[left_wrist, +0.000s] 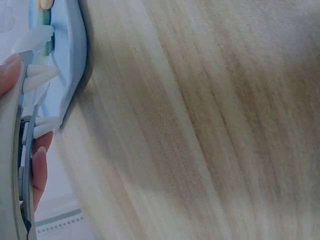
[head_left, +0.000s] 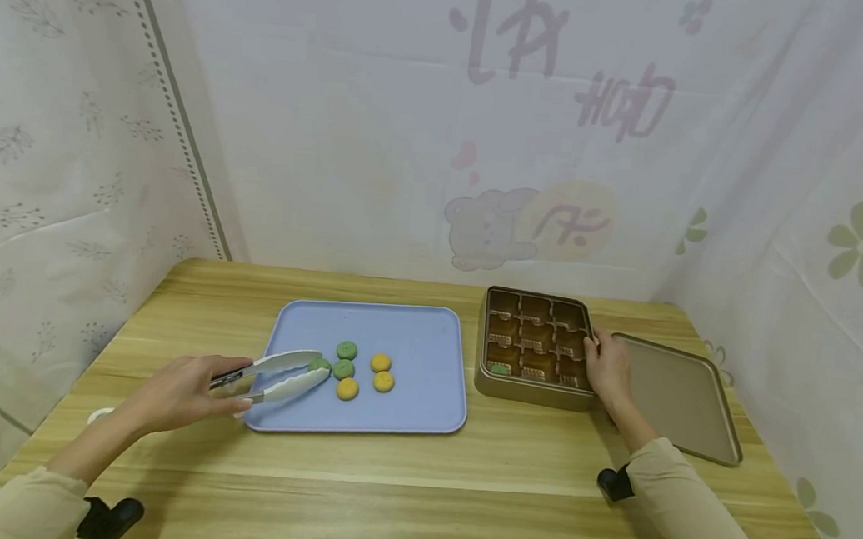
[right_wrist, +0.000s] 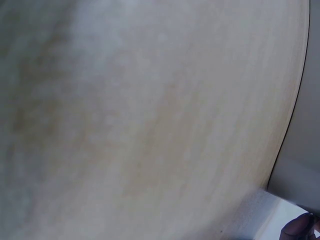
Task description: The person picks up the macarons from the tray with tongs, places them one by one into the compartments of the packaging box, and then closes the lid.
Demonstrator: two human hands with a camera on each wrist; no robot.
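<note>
My left hand (head_left: 182,392) grips metal tongs (head_left: 294,385) with pale scalloped tips, reaching over the left side of a blue tray (head_left: 412,335). Between the tips lies a green round cookie-like piece (head_left: 319,365); whether both tips press it I cannot tell. Two more green pieces (head_left: 346,350) and three yellow ones (head_left: 383,381) lie beside it. My right hand (head_left: 610,372) holds the right rim of a bronze-coloured tin box (head_left: 535,393). Its brown insert is divided into several compartments; a green piece (head_left: 499,369) sits in the front-left one. In the left wrist view, fingers (left_wrist: 40,170) wrap the tongs' handle.
A flat tin lid (head_left: 674,395) lies right of the box, partly behind my right wrist. Everything stands on a wooden table (head_left: 415,502). A printed curtain (head_left: 336,129) hangs behind and along both sides. A small white object (head_left: 100,415) shows by my left wrist.
</note>
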